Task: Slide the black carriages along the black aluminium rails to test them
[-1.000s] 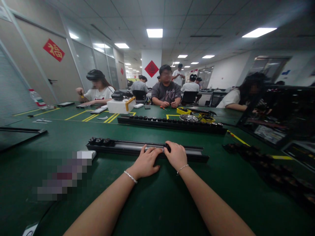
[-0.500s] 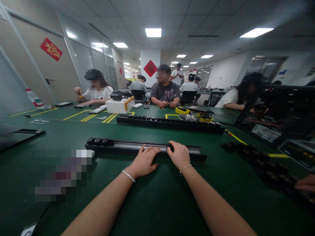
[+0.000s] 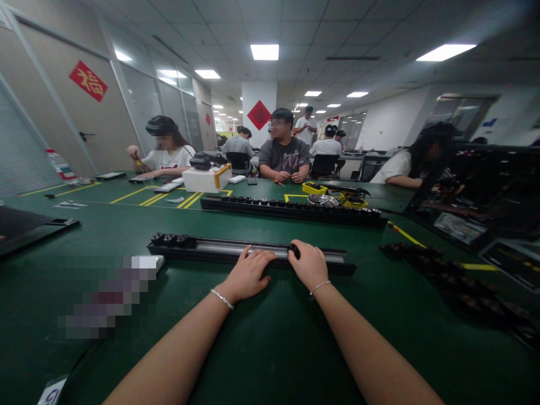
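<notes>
A long black rail [image 3: 219, 247] with a pale inner channel lies across the green table. Several small black blocks [image 3: 171, 239] sit at its left end. My left hand [image 3: 252, 274] rests on the rail's middle, fingers spread over the near edge and channel. Just to its right, my right hand [image 3: 309, 262] curls its thumb and fingers around a small black block [image 3: 295, 251] in the channel. The rail's right end extends beyond that hand.
Behind lies a second black rail [image 3: 291, 211] full of blocks. Further back are a white box [image 3: 206, 179] and yellow trays [image 3: 314, 188]. Dark block strips [image 3: 447, 275] lie right, a blurred device [image 3: 145, 262] left. People sit across the table.
The view has shifted slightly. My hands keep nearly the same places on the rail. Another person's hand at the right edge has gone out of view.
</notes>
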Tool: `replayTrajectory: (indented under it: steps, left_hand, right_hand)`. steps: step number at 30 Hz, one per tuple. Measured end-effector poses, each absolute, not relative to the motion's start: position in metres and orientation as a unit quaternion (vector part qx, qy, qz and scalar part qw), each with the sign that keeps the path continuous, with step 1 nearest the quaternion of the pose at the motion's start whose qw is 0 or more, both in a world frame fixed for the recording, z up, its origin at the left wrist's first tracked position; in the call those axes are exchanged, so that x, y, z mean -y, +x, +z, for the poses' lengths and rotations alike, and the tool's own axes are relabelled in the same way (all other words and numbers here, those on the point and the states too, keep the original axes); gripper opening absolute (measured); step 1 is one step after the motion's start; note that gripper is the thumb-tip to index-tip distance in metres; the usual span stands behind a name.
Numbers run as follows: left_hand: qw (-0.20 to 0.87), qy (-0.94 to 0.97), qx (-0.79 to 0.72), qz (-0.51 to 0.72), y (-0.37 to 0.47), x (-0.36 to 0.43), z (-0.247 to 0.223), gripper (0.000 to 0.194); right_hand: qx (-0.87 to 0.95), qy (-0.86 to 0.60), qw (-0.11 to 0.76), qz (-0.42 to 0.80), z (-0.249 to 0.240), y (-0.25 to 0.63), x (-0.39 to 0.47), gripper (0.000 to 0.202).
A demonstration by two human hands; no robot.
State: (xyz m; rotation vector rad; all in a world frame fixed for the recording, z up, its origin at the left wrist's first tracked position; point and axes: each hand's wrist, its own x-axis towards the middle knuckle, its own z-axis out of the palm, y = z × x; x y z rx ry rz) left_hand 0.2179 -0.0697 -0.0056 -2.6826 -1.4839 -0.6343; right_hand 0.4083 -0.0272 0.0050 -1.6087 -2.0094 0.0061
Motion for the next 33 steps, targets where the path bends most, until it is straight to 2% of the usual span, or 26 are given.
replayTrajectory:
  steps: [33]
  left_hand:
    - [0.022,-0.851,0.482,-0.206,0.214,0.070,-0.006,0.053]
  right_hand:
    - [0.721,-0.640,0.266,-0.012,0.012,0.435,0.026,0.025]
